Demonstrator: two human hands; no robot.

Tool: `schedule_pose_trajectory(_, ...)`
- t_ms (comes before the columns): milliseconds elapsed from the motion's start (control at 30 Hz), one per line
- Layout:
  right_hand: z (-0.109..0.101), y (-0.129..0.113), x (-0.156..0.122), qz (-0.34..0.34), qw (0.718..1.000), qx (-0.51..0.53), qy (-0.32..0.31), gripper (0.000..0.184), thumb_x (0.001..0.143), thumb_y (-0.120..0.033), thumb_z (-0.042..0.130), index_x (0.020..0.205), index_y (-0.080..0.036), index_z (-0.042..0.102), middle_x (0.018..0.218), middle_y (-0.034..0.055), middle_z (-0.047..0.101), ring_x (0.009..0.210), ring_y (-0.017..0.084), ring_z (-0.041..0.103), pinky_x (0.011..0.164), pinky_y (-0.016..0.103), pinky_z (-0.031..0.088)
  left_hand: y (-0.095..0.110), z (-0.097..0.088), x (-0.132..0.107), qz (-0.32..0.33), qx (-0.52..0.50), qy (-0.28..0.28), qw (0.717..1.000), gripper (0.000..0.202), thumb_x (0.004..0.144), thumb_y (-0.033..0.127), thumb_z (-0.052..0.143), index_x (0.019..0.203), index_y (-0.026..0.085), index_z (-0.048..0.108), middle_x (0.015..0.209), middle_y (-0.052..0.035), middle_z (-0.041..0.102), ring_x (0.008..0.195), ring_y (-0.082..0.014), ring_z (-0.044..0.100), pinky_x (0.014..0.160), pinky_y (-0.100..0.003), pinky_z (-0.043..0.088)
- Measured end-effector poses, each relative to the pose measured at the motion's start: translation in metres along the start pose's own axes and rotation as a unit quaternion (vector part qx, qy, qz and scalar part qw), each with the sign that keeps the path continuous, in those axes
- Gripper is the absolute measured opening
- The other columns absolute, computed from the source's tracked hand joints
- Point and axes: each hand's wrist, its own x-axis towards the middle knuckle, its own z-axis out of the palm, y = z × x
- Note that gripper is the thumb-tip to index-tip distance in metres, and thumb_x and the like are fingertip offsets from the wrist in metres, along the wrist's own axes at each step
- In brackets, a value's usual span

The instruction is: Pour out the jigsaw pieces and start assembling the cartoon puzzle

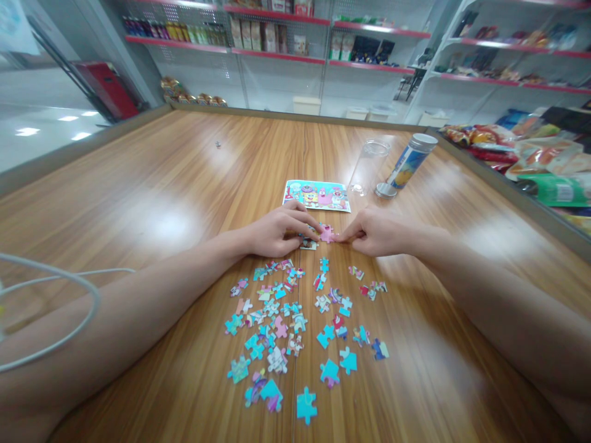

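My left hand (279,231) rests palm down on the table with its fingers spread forward. Its fingertips lie on joined puzzle pieces (309,245), partly hidden under them. A pink puzzle piece (327,233) sits against the right side of these. From the other side, my right hand (385,231) reaches in; its index fingertip touches the pink piece's right edge, while the other fingers are curled in. Just beyond both hands lies a picture card (318,195) with cartoon figures. Closer to me are several loose puzzle pieces (280,327), many of them light blue.
A clear plastic tube (367,166) and a blue tin canister (413,161) stand behind my right hand, with a round metal lid (385,191) beside them. A white cable (69,271) loops over my left forearm. Snack packets (545,154) lie past the raised right edge.
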Motion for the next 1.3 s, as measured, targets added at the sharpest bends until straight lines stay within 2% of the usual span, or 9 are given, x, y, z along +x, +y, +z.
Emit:
schedule_pose_trajectory(167, -0.002, -0.009, 0.0, -0.002, 1.0, 0.013, 0.013, 0.034, 0.073, -0.007, 0.054, 0.093, -0.015, 0.081, 0.08, 0.0094, 0.076, 0.054, 0.009, 0.049, 0.052, 0.023, 0.033, 0.001, 0.0, 0.001, -0.005, 0.004, -0.004, 1.0, 0.041, 0.08, 0.009, 0.056, 0.112, 0.028, 0.073, 0.119, -0.0012, 0.072, 0.105, -0.0216, 0.055, 0.103, -0.043, 0.042)
schedule_pose_trajectory(367, -0.002, -0.01, 0.003, 0.015, 1.0, 0.02, 0.007, 0.039, 0.073, -0.005, 0.052, 0.098, -0.014, 0.08, 0.094, 0.0125, 0.077, 0.06, 0.012, 0.059, 0.055, 0.024, 0.038, 0.002, 0.0, 0.001, -0.008, 0.002, 0.002, 1.0, 0.038, 0.08, 0.009, 0.057, 0.108, 0.027, 0.075, 0.117, -0.0013, 0.073, 0.103, -0.021, 0.055, 0.102, -0.042, 0.042)
schedule_pose_trajectory(567, -0.006, -0.006, -0.002, 0.003, 1.0, 0.028, -0.014, 0.037, 0.074, -0.005, 0.051, 0.094, -0.015, 0.08, 0.098, 0.0102, 0.077, 0.062, 0.012, 0.059, 0.058, 0.024, 0.041, -0.001, 0.001, -0.001, 0.002, -0.001, 0.014, 1.0, 0.04, 0.079, 0.005, 0.056, 0.106, 0.026, 0.075, 0.116, -0.001, 0.073, 0.1, -0.0205, 0.056, 0.098, -0.042, 0.044)
schedule_pose_trajectory(633, -0.012, -0.004, -0.006, -0.002, 0.999, 0.024, -0.027, 0.034, 0.075, -0.007, 0.054, 0.094, -0.017, 0.08, 0.094, 0.008, 0.078, 0.062, 0.012, 0.059, 0.059, 0.024, 0.041, -0.001, 0.001, 0.0, 0.002, -0.001, 0.017, 1.0, 0.039, 0.078, 0.005, 0.056, 0.105, 0.026, 0.076, 0.115, -0.0012, 0.073, 0.1, -0.0206, 0.056, 0.098, -0.042, 0.044)
schedule_pose_trajectory(733, -0.02, 0.003, -0.013, 0.012, 0.998, 0.01, -0.053, 0.022, 0.077, -0.016, 0.064, 0.094, -0.018, 0.078, 0.078, 0.0037, 0.075, 0.059, 0.012, 0.058, 0.057, 0.025, 0.039, 0.0, 0.001, 0.0, 0.001, -0.002, 0.017, 1.0, 0.038, 0.078, 0.006, 0.057, 0.104, 0.026, 0.076, 0.114, -0.0015, 0.074, 0.1, -0.0208, 0.056, 0.098, -0.042, 0.044)
schedule_pose_trajectory(800, -0.023, 0.006, -0.016, 0.041, 0.991, 0.029, -0.126, 0.017, 0.077, -0.029, 0.07, 0.088, -0.017, 0.075, 0.069, 0.0015, 0.07, 0.056, 0.012, 0.056, 0.053, 0.025, 0.035, 0.0, 0.001, 0.0, 0.0, -0.003, 0.015, 1.0, 0.037, 0.078, 0.007, 0.057, 0.103, 0.027, 0.076, 0.114, -0.0014, 0.074, 0.1, -0.0208, 0.057, 0.098, -0.043, 0.044)
schedule_pose_trajectory(900, -0.021, 0.003, -0.017, 0.08, 0.968, 0.041, -0.232, 0.032, 0.069, -0.044, 0.08, 0.081, -0.018, 0.067, 0.068, 0.0, 0.067, 0.055, 0.012, 0.055, 0.051, 0.025, 0.031, 0.0, 0.001, 0.0, -0.008, -0.002, 0.014, 1.0, 0.035, 0.08, 0.009, 0.057, 0.103, 0.027, 0.076, 0.115, -0.0015, 0.074, 0.101, -0.0209, 0.056, 0.099, -0.043, 0.044)
schedule_pose_trajectory(1033, -0.016, -0.009, -0.017, 0.089, 0.972, -0.046, -0.212, 0.049, 0.054, -0.049, 0.089, 0.081, -0.019, 0.062, 0.066, -0.0021, 0.061, 0.053, 0.012, 0.048, 0.051, 0.027, 0.025, 0.0, 0.0, 0.0, -0.017, 0.005, 0.008, 1.0, 0.033, 0.082, 0.011, 0.057, 0.104, 0.027, 0.076, 0.115, -0.0016, 0.073, 0.102, -0.0212, 0.055, 0.101, -0.044, 0.043)
schedule_pose_trajectory(1300, -0.012, -0.015, -0.016, 0.086, 0.975, -0.077, -0.192, 0.052, 0.053, -0.056, 0.088, 0.077, -0.019, 0.061, 0.064, -0.0016, 0.057, 0.052, 0.012, 0.045, 0.05, 0.027, 0.021, 0.001, 0.0, -0.001, -0.017, -0.004, 0.008, 1.0, 0.033, 0.082, 0.012, 0.058, 0.104, 0.028, 0.076, 0.115, -0.0019, 0.073, 0.103, -0.0213, 0.056, 0.101, -0.044, 0.043)
